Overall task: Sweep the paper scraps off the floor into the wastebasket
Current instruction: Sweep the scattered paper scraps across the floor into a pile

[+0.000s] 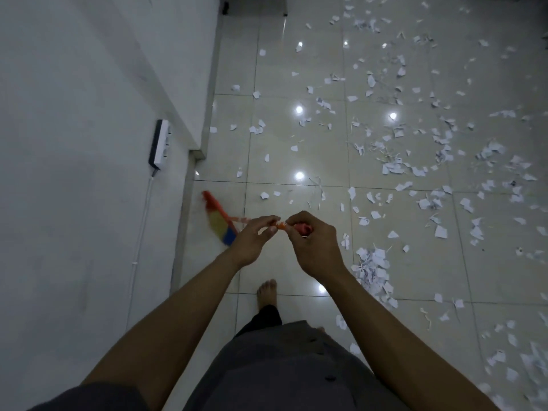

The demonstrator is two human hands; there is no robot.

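While the broom [221,223] head sat blurred beside the wall [89,143] at centre left, the left hand [255,238] pinched its orange handle and the right hand [312,247] gripped the handle end, probably readying a stroke; paper scraps [394,167] littered the floor [296,137] rightward, wastebasket not in view.

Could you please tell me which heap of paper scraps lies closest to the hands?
The dense heap just right of the right hand, beside its wrist; the other thick clusters lie farther away.

Broom [221,225] left of paper scraps [374,264]
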